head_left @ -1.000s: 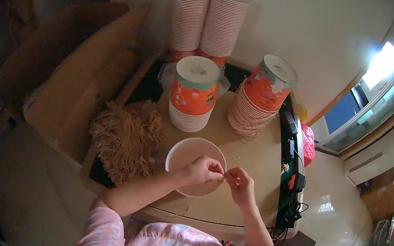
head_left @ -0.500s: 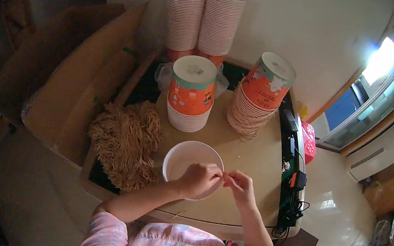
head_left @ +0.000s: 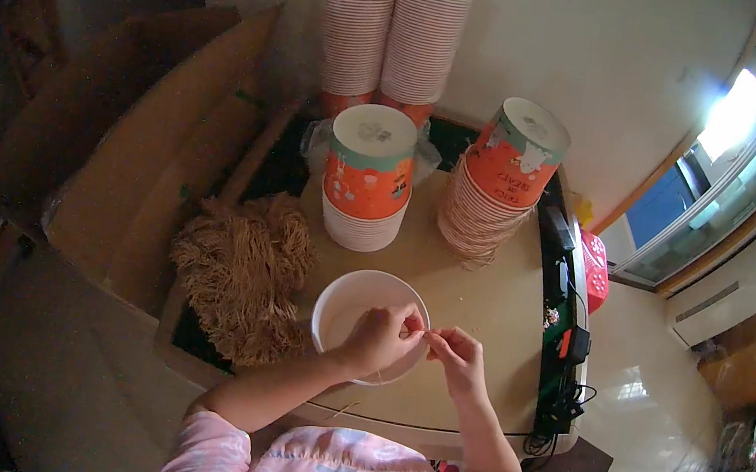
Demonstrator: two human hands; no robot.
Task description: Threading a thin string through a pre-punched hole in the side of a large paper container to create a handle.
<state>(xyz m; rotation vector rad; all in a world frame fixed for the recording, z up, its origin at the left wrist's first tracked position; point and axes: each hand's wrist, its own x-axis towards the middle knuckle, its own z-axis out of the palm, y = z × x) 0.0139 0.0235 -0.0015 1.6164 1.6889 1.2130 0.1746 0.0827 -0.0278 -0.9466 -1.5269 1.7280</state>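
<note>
Both left hand and right hand pinch something indistinct at the right rim of the white bucket, mouth upward, long axis roughly upright.

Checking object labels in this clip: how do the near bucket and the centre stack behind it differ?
The bucket opens upward; the centre stack stands bottom-up. The bucket shows mostly its white inside, the centre stack an orange, teal and white outside. The left hand is over the bucket; no hand touches the centre stack. Both are round.
</note>
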